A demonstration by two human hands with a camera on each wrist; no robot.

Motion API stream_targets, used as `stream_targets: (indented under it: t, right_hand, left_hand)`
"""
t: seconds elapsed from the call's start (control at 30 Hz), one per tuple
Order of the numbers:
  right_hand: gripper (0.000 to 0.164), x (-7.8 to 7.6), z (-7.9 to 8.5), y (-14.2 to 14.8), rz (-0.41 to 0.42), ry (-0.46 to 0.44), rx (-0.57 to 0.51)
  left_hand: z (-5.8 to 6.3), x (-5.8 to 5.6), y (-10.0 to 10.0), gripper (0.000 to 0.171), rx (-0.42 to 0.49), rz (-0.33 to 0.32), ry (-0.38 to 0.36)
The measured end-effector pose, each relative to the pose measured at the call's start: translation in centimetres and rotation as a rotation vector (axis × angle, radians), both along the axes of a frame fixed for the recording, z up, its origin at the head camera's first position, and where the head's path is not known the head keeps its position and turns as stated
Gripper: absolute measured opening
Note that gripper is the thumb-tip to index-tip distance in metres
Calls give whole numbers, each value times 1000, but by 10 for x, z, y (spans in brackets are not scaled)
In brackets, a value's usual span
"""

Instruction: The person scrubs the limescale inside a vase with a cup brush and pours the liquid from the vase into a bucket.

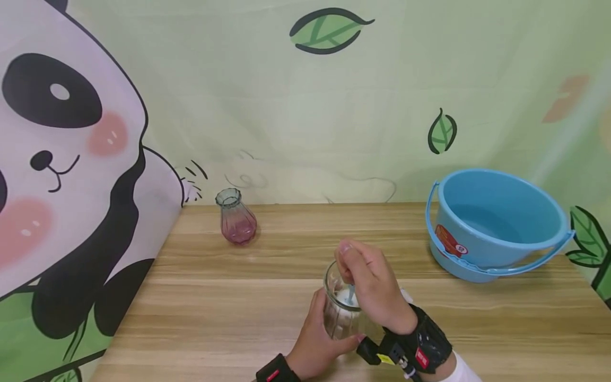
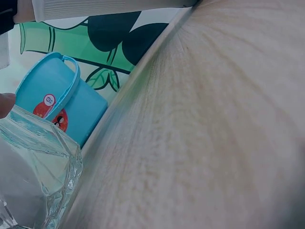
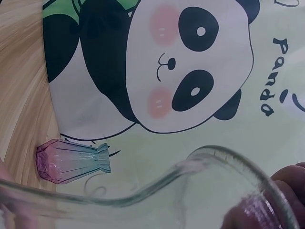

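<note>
In the head view a clear glass vase stands at the front of the table. My left hand grips it low down, thumb on the near side and fingers on the far left. Over its mouth, my right hand has its fingers curled round a thin pale-blue handle. This handle runs down into the vase to a white head; my fist hides its upper end. The left wrist view catches the ribbed glass vase close up. In the right wrist view the vase's rim crosses the bottom.
A small pink-and-grey glass vase stands at the back left of the wooden table. At the right is a light-blue bucket, its handle folded down on the near side. Behind hangs a panda-printed cloth.
</note>
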State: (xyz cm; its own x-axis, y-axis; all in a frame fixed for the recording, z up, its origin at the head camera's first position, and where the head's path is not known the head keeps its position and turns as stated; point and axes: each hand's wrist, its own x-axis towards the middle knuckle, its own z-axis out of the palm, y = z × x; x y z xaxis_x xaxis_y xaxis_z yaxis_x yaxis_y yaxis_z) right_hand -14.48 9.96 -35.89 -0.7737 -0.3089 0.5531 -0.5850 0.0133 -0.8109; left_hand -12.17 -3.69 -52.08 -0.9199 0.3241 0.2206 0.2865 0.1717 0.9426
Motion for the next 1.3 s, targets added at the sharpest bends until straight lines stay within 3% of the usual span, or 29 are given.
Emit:
stream_targets:
  t: [0.23,0.33,0.4,0.63,0.9,1.3]
  right_hand:
    - [41,1,1,0,16,2,-5]
    - [41,0,1,0,31,0,-11]
    - [41,0,1,0,42,-4,-13]
    - [42,0,2,1,77,-31,-14]
    - [42,0,3,2,131,-70,-27]
    - [43,-3,2,6,213,-143,-64]
  left_hand:
    - [28,9,0,82,17,-3,3]
    - [33,10,0,81,17,-5,-9]
    - [29,9,0,82,15,-5,-5]
    - [-1,-1,0,91,13,-9,-29]
    - [-1,-1,0,88,9,-10,-2]
    - [-3,-2,0,89,3,-18,-55]
